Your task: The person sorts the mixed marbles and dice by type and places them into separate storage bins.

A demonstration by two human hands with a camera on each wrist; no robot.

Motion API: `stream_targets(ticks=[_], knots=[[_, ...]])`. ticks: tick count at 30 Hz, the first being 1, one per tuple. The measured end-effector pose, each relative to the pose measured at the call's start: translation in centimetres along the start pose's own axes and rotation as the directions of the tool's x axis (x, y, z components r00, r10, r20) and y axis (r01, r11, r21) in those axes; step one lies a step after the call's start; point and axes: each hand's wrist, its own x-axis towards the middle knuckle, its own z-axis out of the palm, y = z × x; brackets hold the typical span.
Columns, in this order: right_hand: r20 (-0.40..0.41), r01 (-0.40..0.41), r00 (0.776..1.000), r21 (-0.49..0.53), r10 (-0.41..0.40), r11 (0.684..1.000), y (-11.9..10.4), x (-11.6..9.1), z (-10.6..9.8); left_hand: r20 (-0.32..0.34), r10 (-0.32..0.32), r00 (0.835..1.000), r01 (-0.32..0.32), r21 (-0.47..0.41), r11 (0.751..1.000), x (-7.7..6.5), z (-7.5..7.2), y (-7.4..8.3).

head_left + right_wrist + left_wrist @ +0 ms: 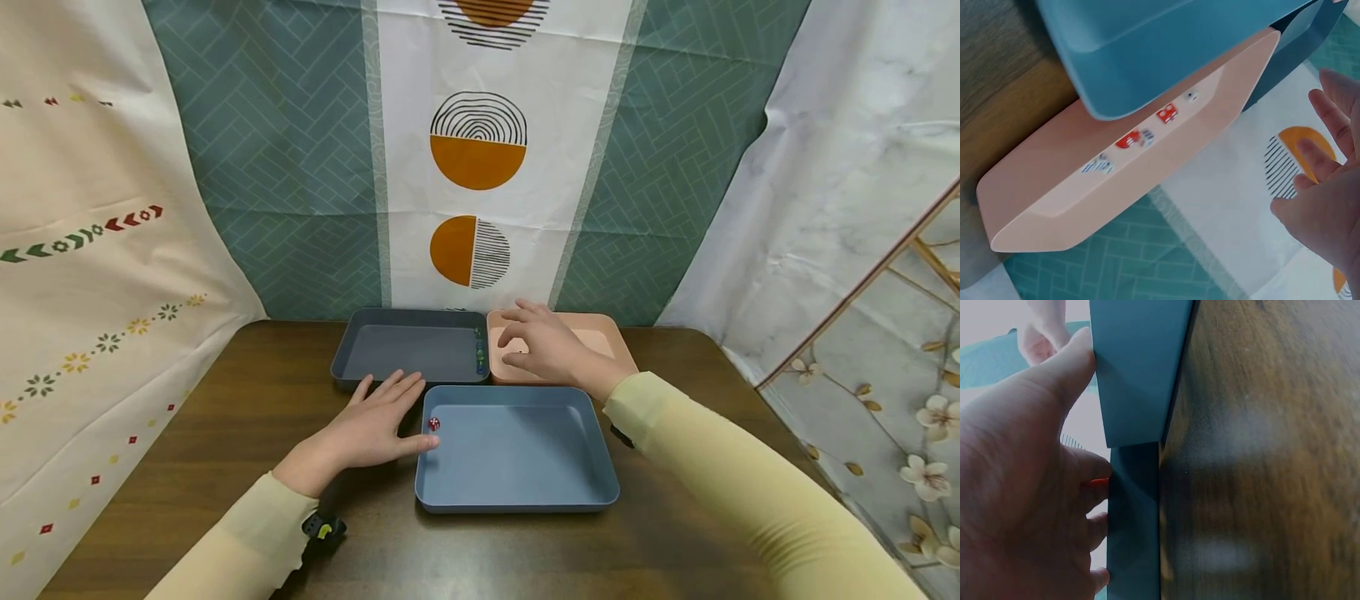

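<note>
My left hand point(375, 429) lies spread at the left of the blue tray point(525, 467), its thumb over the tray's left rim. Its other fingers reach to the front wall of the dark grey tray point(412, 350). Near that thumb, a red die with white dots point(433, 424) sits inside the blue tray. My right hand point(551, 342) hovers above the pink tray point(611, 333), fingers loosely bent and nothing visible between them. In the right wrist view several dice, among them a red die point(1167, 113) and a white die point(1192, 96), lie in the pink tray.
Several small green and blue pieces point(480, 354) line the right wall of the dark grey tray. The three trays stand close together on a brown wooden table point(247, 400). A patterned cloth point(300, 167) hangs right behind the trays.
</note>
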Motion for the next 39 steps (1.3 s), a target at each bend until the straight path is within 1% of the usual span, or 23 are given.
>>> stream_targets(ticks=[4, 7, 15, 19, 22, 25, 30, 34, 39], knots=[[-0.007, 0.048, 0.999, -0.013, -0.048, 0.999, -0.7, 0.1, 0.2, 0.002, -0.001, 1.0, 0.001, 0.004, 1.0, 0.0, 0.0, -0.1], [-0.003, 0.069, 0.998, -0.02, -0.069, 0.997, -1.1, 0.1, 0.5, 0.003, 0.001, 1.0, -0.001, 0.008, 1.0, 0.0, 0.1, -0.1], [0.038, 0.105, 0.994, -0.027, -0.104, 0.994, -2.9, -0.1, 1.3, 0.005, -0.004, 1.0, 0.004, 0.007, 1.0, 0.0, 0.2, -0.1], [0.057, 0.102, 0.993, -0.018, -0.101, 0.995, -3.6, 0.0, 1.8, 0.003, -0.002, 1.0, 0.002, 0.004, 1.0, 0.0, 0.4, -0.2], [0.049, 0.113, 0.992, -0.014, -0.112, 0.993, -4.1, 0.1, 2.1, -0.004, 0.002, 1.0, -0.002, 0.005, 1.0, -0.1, 0.4, -0.2], [0.042, 0.147, 0.988, -0.015, -0.147, 0.989, -4.5, 0.2, 2.4, -0.008, 0.005, 1.0, -0.005, 0.011, 1.0, -0.1, 0.4, -0.3], [0.057, 0.185, 0.981, -0.002, -0.185, 0.983, -5.2, 0.3, 3.0, -0.007, 0.009, 1.0, -0.009, 0.013, 1.0, 0.0, 0.3, -0.3], [0.06, 0.203, 0.977, 0.0, -0.203, 0.979, -5.7, 0.5, 3.4, -0.004, 0.009, 1.0, -0.009, 0.021, 1.0, 0.0, 0.2, -0.3], [0.073, 0.206, 0.976, -0.011, -0.205, 0.978, -6.3, 0.7, 3.7, -0.005, 0.007, 1.0, -0.007, 0.021, 1.0, 0.1, 0.2, -0.3]])
